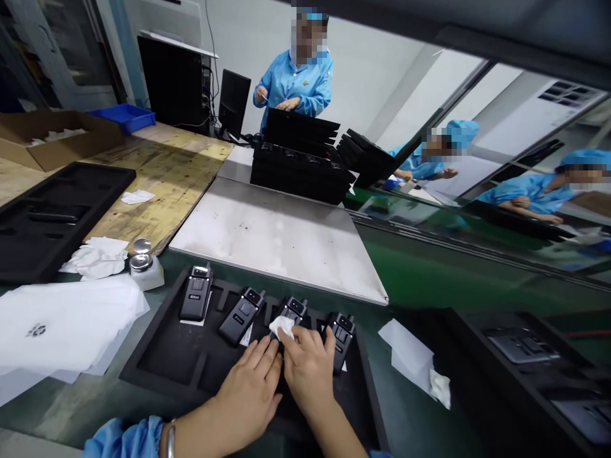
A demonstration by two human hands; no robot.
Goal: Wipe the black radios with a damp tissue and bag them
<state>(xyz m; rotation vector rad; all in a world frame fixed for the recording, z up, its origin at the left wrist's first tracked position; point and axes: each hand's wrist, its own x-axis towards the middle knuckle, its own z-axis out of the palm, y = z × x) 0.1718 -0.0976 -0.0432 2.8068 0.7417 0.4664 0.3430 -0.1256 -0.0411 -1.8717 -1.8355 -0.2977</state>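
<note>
Both hands rest on a black foam tray [162, 356] on the bench [420, 280], the right hand [309, 369] pressing a white wipe [281, 327] onto the third of four black handsets [291, 312], the left hand [251, 391] flat just beside it.

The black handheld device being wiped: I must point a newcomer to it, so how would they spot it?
Find the black foam tray nearest the camera, holding four black handheld devices in a row. It is the third from the left, the only one under a white wipe and both hands.
</note>
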